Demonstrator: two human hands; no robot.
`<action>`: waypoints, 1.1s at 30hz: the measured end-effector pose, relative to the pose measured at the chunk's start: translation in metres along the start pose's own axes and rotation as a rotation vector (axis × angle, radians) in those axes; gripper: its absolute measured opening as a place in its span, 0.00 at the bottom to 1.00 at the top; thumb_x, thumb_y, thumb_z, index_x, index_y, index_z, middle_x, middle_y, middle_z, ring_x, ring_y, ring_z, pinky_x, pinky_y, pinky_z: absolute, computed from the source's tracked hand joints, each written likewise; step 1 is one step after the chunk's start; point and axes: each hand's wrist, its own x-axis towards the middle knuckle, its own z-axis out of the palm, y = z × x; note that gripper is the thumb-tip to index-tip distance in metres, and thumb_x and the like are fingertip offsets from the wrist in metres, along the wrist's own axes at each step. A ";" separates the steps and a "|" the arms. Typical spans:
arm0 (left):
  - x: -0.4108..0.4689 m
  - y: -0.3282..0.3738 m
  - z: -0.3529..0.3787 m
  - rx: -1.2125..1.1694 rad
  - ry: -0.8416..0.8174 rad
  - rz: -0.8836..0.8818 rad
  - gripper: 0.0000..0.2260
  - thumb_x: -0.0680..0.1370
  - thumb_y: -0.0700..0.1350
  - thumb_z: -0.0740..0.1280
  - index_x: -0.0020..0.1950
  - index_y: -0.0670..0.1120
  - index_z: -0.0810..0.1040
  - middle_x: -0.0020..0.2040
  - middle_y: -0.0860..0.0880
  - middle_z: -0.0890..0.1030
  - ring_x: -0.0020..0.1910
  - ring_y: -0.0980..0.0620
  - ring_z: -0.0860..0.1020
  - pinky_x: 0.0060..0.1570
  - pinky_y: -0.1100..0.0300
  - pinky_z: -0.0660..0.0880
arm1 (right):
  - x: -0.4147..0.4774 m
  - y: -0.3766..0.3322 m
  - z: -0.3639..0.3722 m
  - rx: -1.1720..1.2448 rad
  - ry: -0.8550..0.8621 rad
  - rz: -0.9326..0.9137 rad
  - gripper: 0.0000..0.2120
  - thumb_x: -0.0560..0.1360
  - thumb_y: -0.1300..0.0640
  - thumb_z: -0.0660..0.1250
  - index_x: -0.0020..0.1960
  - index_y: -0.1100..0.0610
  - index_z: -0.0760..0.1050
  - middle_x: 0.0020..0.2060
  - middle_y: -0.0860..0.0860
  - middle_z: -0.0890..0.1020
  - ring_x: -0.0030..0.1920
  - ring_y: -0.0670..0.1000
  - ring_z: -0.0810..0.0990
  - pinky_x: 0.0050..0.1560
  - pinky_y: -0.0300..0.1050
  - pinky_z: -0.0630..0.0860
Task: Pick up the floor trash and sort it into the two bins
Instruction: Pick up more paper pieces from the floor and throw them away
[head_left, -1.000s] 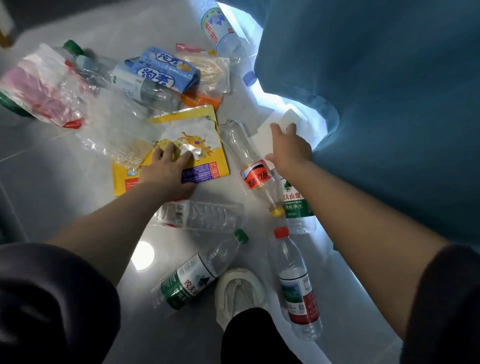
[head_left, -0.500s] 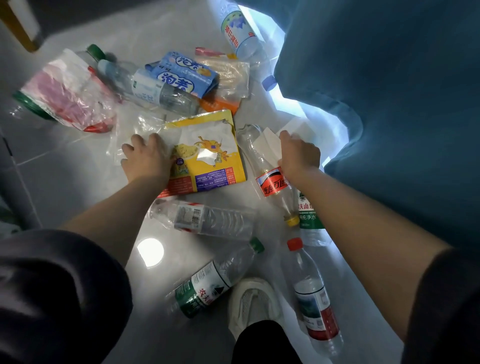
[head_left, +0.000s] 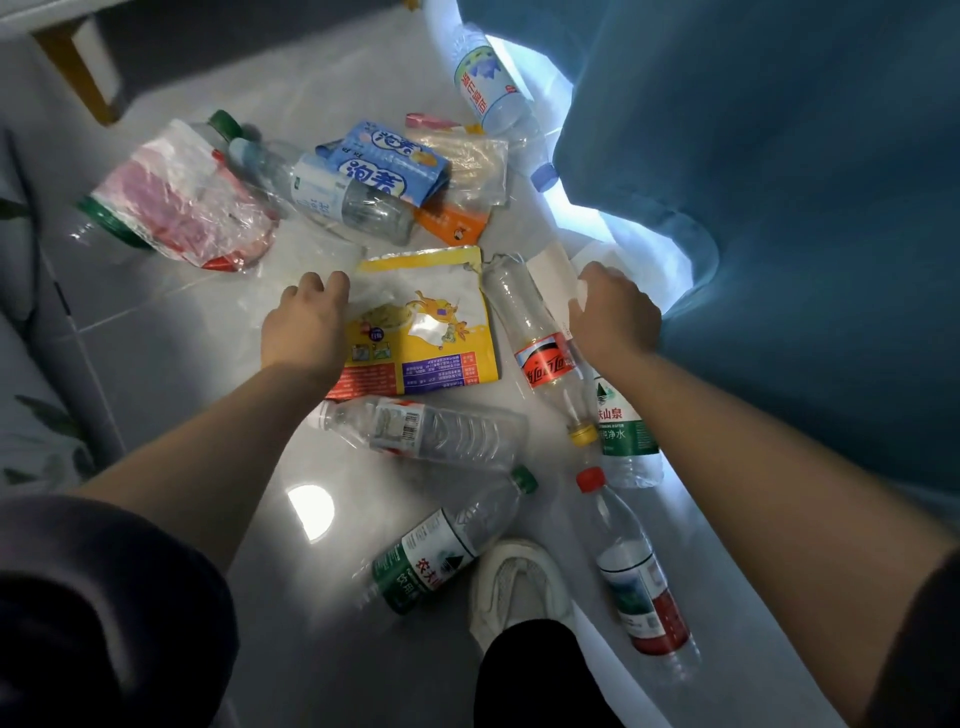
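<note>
Trash lies scattered on the grey tiled floor. My left hand (head_left: 306, 322) is at the left edge of a yellow snack packet (head_left: 431, 332), fingers curled down onto a clear plastic film (head_left: 306, 257). My right hand (head_left: 613, 312) curls its fingers on a white paper (head_left: 550, 265) beside an uncapped cola bottle (head_left: 535, 338). Several clear water bottles lie near me: one below the packet (head_left: 431, 431), a green-labelled one (head_left: 441, 556) and a red-capped one (head_left: 634, 577). No bin is in view.
A blue curtain (head_left: 779, 208) hangs along the right, touching the floor. Farther off lie a pink-and-clear bag (head_left: 176, 202), a blue packet (head_left: 384, 166), an orange wrapper (head_left: 452, 226) and more bottles. My white shoe (head_left: 519, 582) stands below. A wooden leg (head_left: 78, 67) is at the top left.
My left hand slid off the yellow packet's face to its left edge and curled onto the film. My right hand's fingers went from straight to curled on the white paper.
</note>
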 end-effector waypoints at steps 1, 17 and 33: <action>-0.004 0.000 -0.007 0.012 0.005 0.036 0.13 0.74 0.32 0.60 0.57 0.39 0.69 0.50 0.37 0.72 0.46 0.37 0.72 0.35 0.49 0.67 | -0.005 -0.002 -0.005 0.022 0.004 0.001 0.11 0.79 0.55 0.62 0.61 0.56 0.71 0.56 0.54 0.77 0.52 0.58 0.78 0.48 0.49 0.74; -0.092 0.058 -0.151 -0.043 -0.072 0.250 0.17 0.71 0.32 0.64 0.58 0.41 0.71 0.50 0.38 0.73 0.46 0.37 0.73 0.33 0.51 0.65 | -0.109 -0.035 -0.150 0.449 -0.148 0.200 0.14 0.77 0.54 0.65 0.61 0.57 0.72 0.56 0.55 0.80 0.53 0.58 0.78 0.43 0.42 0.70; -0.305 0.150 -0.432 -0.108 -0.106 0.466 0.15 0.70 0.32 0.65 0.56 0.39 0.73 0.51 0.38 0.73 0.49 0.38 0.73 0.33 0.55 0.64 | -0.347 -0.024 -0.408 0.710 -0.087 0.377 0.10 0.75 0.56 0.67 0.54 0.60 0.74 0.45 0.51 0.76 0.44 0.51 0.71 0.43 0.41 0.65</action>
